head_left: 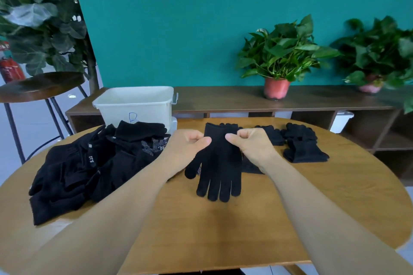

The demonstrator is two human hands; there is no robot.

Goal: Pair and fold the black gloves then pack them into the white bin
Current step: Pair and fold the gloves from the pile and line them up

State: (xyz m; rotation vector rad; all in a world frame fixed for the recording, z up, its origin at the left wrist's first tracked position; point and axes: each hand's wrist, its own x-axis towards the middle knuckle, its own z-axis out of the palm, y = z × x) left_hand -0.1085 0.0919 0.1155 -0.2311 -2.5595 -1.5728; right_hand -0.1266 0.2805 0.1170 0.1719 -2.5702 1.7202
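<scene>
A black glove [220, 163] hangs over the middle of the round wooden table [223, 230], fingers pointing toward me. My left hand [186, 144] pinches its cuff on the left side and my right hand [248, 143] pinches it on the right. Another glove's fingertips show just behind the cuff. A heap of loose black gloves [89, 163] lies on the table's left. Folded black gloves [301, 143] sit at the right back. The white bin [136, 102], marked with a blue letter, stands behind the heap.
A wooden stool [40, 87] stands at the far left beside a large leafy plant [38, 18]. A low wooden shelf [312, 100] behind the table carries two potted plants [281, 56]. A teal wall closes the back.
</scene>
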